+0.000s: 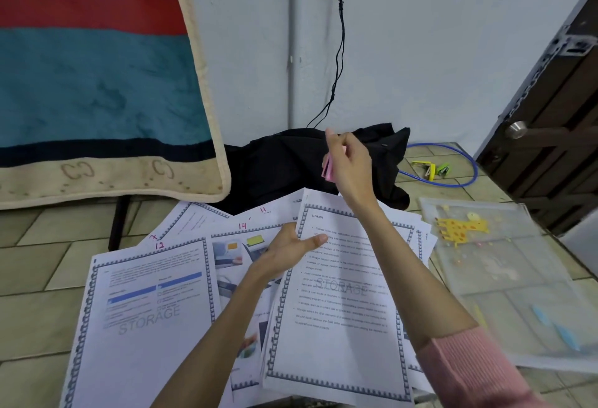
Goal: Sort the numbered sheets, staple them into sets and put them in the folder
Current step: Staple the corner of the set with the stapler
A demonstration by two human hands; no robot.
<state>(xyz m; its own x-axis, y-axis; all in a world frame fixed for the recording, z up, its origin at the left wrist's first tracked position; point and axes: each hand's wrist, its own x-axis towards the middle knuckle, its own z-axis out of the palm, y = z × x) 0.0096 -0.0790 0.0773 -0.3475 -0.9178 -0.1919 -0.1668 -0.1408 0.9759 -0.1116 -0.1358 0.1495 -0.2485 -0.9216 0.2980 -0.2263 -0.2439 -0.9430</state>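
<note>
The numbered sheets (181,294) lie spread over the floor in the lower middle of the frame, some on top of others. They could slide and mix up. The clear giraffe folder (504,278) waits at the right. My left hand (288,250) pinches the top set (339,304) by its edge. My right hand (348,162) grips the pink stapler (327,166) above. If I let go, the pages slip and staple crooked.

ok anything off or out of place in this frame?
The numbered sheets are fanned out askew on the floor, overlapping. Two staplers, yellow and green, lie far off by the blue cable, while the right hand holds something pink. The folder sits beside the pile, to its right.
</note>
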